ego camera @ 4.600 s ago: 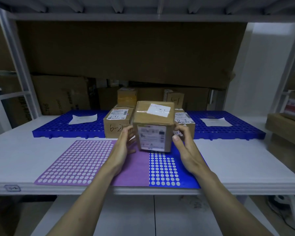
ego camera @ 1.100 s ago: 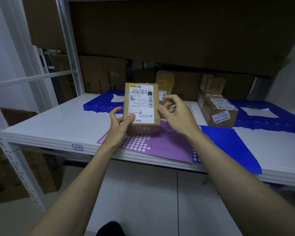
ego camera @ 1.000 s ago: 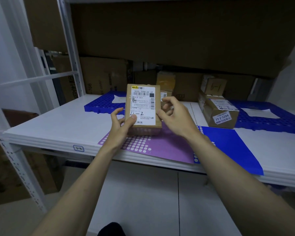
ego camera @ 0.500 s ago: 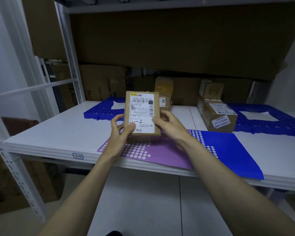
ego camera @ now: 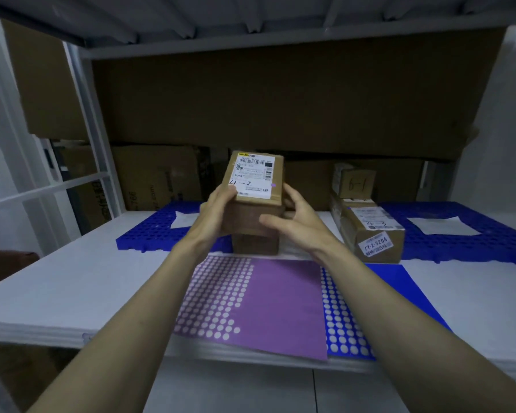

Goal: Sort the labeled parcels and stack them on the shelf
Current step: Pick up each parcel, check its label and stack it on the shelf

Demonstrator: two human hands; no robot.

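I hold a small brown parcel [ego camera: 254, 194] with a white label marked "4-2" between both hands, label facing up, above the white shelf [ego camera: 72, 281]. My left hand [ego camera: 213, 214] grips its left side and my right hand [ego camera: 295, 223] its right side and front. Directly under it stands another brown parcel [ego camera: 255, 244] at the inner end of the left blue pallet [ego camera: 152, 234]. To the right lies a longer parcel [ego camera: 370, 231] labelled "17-2-3204", with a box marked "6-1" [ego camera: 356, 183] on top of it.
A purple and blue dotted mat [ego camera: 280, 299] lies at the shelf's front edge. A second blue pallet [ego camera: 465, 234] with a white paper sits at the right. Large cardboard boxes [ego camera: 158, 177] line the back. A white upright post [ego camera: 93, 129] stands at the left.
Earlier I held a cube-shaped parcel over the mat. In the last second the 4-2 parcel has gone up and back, from over the purple mat to above the parcel by the left pallet.
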